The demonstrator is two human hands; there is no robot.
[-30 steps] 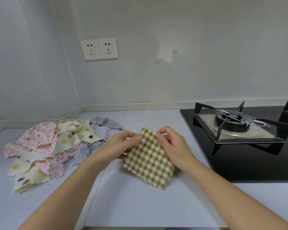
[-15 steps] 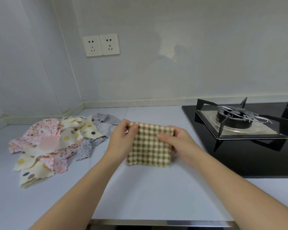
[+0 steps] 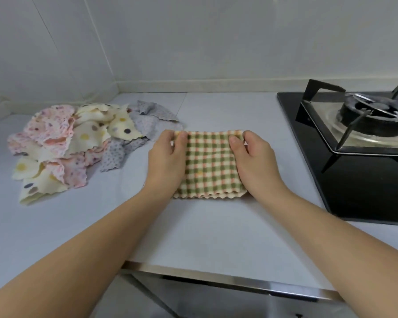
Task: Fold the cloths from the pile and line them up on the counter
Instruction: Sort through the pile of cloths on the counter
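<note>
Left hand (image 3: 167,157) and right hand (image 3: 255,159) pinch with curled fingers the far corners of the checked cloth (image 3: 210,166), flat on the counter (image 3: 193,237), roughly square, wavy edge nearest.

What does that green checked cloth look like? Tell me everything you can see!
The checked cloth has green, pink and cream squares and a wavy cut edge. It looks soft and thin. It lies flat on the pale counter, folded, with layers showing along its near edge. The left hand and right hand rest on its two sides and pinch its far corners. It sits to the right of the pile, apart from the stove.
</note>
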